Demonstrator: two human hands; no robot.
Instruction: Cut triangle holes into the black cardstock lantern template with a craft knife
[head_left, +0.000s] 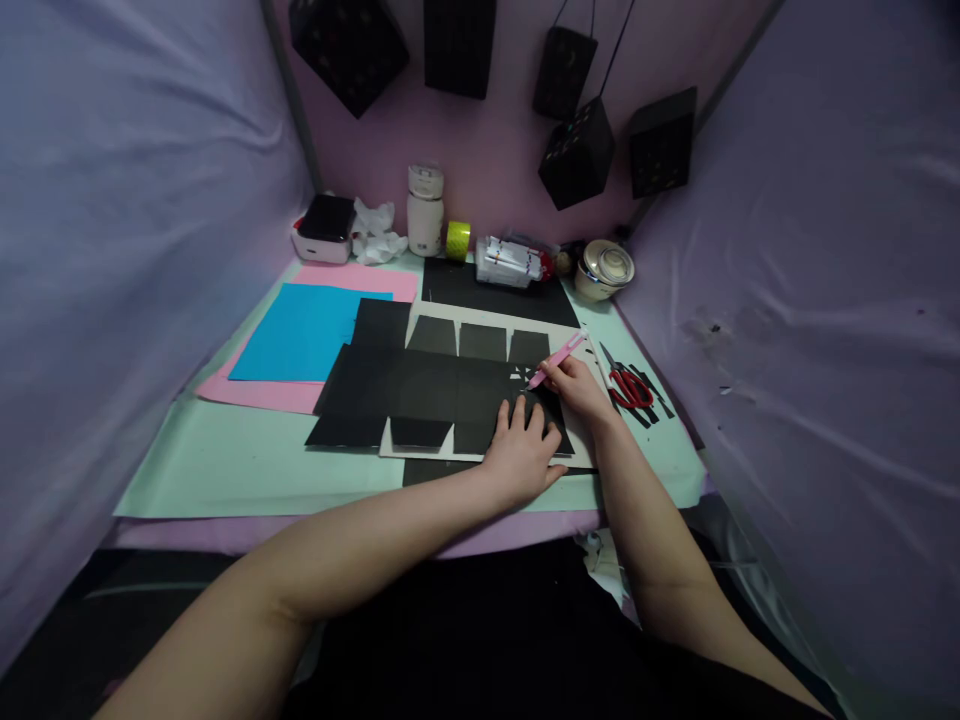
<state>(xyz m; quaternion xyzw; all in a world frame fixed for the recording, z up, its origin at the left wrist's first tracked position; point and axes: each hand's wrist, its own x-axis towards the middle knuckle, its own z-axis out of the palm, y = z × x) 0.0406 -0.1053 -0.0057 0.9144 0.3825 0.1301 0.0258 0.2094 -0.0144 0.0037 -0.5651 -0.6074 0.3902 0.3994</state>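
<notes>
A black card box template (424, 380) with tabs along its edges lies flat on a pale board (577, 440). My left hand (523, 455) rests on its right part, fingers spread flat on the card. Just beyond those fingertips, my right hand (574, 385) grips a pink craft knife (556, 358), its tip down at the card. Small cut-out openings (517, 373) show pale beside the tip. Whether the blade touches the card is too small to tell.
Red-handled scissors (630, 389) lie at the right among black card strips (663, 400). Blue card (307, 330) and pink card (255, 392) are at the left. Along the back stand a white bottle (425, 215), yellow tape (457, 241) and a lidded pot (604, 270). Black boxes (576, 155) hang above.
</notes>
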